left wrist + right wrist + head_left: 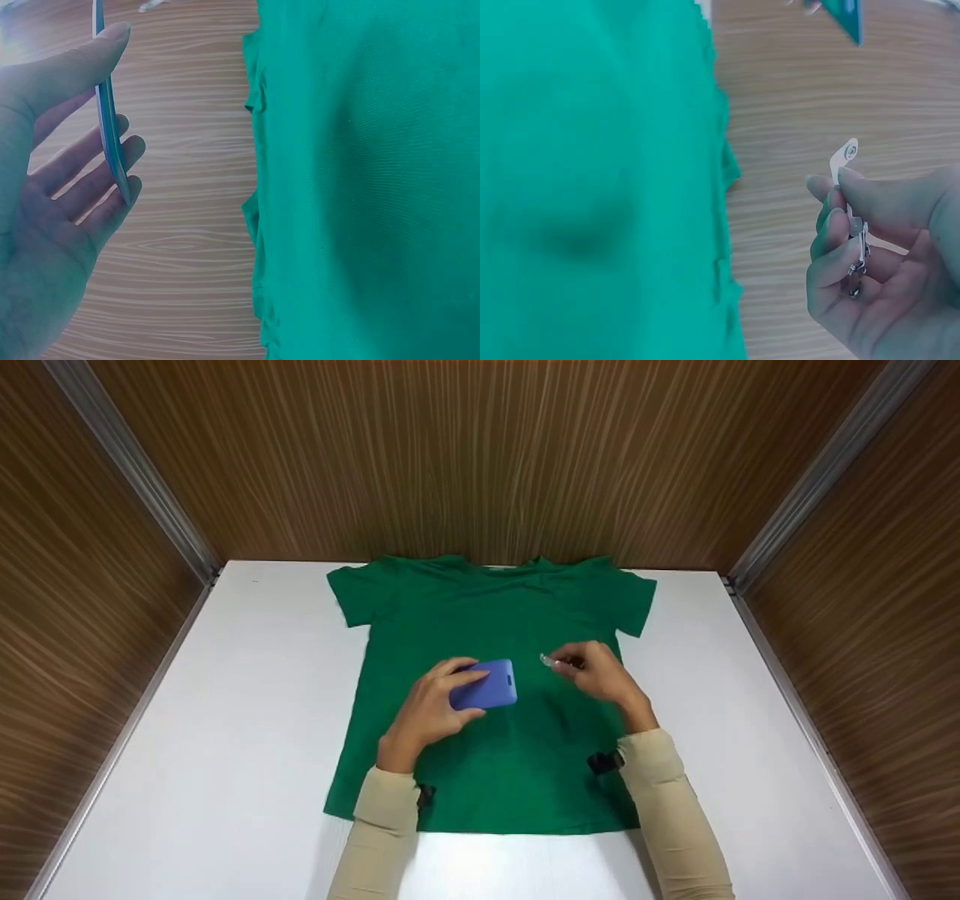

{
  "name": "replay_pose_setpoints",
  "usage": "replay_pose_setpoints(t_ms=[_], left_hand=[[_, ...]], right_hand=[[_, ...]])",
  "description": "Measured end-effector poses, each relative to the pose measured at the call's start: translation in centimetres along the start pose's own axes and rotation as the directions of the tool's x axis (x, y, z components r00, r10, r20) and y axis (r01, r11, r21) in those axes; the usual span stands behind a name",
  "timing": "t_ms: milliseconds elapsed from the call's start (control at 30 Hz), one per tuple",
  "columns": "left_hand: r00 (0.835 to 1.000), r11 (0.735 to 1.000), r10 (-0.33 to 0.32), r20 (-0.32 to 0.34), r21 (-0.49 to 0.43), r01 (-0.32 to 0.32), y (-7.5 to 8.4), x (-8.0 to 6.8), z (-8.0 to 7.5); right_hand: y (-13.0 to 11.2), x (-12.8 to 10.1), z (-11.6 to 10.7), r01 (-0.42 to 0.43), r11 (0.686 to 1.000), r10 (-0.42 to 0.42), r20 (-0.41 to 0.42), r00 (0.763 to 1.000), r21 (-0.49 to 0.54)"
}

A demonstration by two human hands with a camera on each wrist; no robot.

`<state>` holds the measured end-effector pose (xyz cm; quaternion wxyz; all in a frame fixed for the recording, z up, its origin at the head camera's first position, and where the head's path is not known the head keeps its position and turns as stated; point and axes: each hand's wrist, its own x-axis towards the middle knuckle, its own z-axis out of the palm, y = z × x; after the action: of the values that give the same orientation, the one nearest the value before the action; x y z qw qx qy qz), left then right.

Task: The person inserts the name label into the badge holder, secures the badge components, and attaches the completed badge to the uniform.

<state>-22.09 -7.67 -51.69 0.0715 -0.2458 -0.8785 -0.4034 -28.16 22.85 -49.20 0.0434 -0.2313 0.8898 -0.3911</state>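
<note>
My left hand (pixel 429 706) grips a flat blue-purple card holder (pixel 495 687) with a small dark slot near its right end. The left wrist view shows this holder (pixel 111 139) edge-on, between the thumb and the fingers. To its right, apart from it, my right hand (pixel 600 673) pinches a badge clip (pixel 548 660). In the right wrist view, the clip's clear strap (pixel 843 159) with a round snap sticks up past the thumb, and its metal clip part (pixel 860 259) lies against the curled fingers. Both hands are above a green T-shirt (pixel 517 780).
The T-shirt is spread out on a white table (pixel 247 720), its neckline at the back edge. Brown wood-grain panels (pixel 480 457) enclose the back and both sides, with grey metal strips (pixel 135 465) at the corners. Each wrist wears a small black camera (pixel 604 763).
</note>
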Motion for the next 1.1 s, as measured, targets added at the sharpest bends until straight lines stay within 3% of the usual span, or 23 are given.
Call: replay_pose_setpoints(t_ms=[467,1100], left_hand=[[1.000,1.000,0.015,0.006,0.005,-0.015,0.1,0.0,0.0],[0.999,1.000,0.028,0.045,-0.011,-0.027,0.8,0.1,0.3]], right_hand=[[-2.1,-1.9,1.0,0.067,0.997,-0.067,0.019,0.998,0.028],[-3.4,-2.1,2.6,0.154,0.988,-0.154,0.063,0.986,0.004]])
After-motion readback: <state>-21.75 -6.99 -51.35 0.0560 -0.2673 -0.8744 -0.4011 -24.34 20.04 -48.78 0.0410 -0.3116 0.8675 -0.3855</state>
